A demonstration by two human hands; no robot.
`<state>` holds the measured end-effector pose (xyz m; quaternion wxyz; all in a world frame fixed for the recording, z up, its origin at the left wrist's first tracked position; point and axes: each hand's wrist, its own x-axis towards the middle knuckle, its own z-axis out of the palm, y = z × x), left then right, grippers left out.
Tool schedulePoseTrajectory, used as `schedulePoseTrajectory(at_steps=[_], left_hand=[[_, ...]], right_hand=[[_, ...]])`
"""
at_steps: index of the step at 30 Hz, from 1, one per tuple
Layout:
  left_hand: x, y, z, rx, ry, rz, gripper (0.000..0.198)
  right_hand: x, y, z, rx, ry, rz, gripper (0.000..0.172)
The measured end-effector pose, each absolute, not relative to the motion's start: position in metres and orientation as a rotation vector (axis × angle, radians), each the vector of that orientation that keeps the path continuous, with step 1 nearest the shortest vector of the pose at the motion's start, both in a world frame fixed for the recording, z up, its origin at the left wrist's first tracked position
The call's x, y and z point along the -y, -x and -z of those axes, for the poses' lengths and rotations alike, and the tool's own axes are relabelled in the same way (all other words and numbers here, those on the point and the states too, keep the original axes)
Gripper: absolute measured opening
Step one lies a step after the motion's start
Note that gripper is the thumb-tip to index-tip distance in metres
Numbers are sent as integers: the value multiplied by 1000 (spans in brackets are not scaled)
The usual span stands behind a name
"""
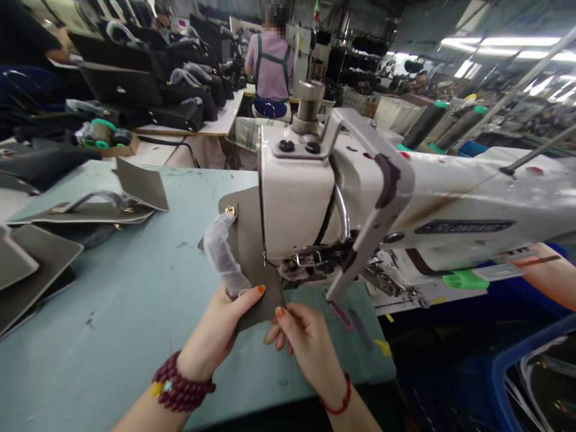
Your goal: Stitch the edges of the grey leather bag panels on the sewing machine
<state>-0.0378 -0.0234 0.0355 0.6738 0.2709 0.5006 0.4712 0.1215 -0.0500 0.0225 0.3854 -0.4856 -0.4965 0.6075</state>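
A grey-brown bag panel [252, 234] lies on the pale green table under the head of a white sewing machine [297, 198]. Its curved handle [219, 249] is wrapped in clear plastic, with a gold buckle at the far end. My left hand [216, 327] grips the panel's near left part by the handle's lower end, thumb on top. At the near right corner, my right hand [310, 339] pinches the panel's edge between thumb and fingers. The machine head hides the panel's right side and the needle area.
Grey-brown bag parts [90, 210] lie at the left of the table [148, 336]. A pink loop [342, 315] is right of my right hand. A blue bin [499, 366] stands low at the right. Behind are black bags [121, 84] and a seated person [272, 66].
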Motion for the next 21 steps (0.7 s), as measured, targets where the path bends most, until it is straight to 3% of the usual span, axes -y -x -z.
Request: schedulePoseTrajectory(at_steps=[11, 21], left_hand=[[-24, 37, -32, -1142, -741, -1043, 26], [-24, 46, -34, -1002, -863, -943, 30]], right_hand=[[28, -106, -8, 1062, 1234, -1462, 47], [27, -106, -12, 1040, 1222, -1441, 41]])
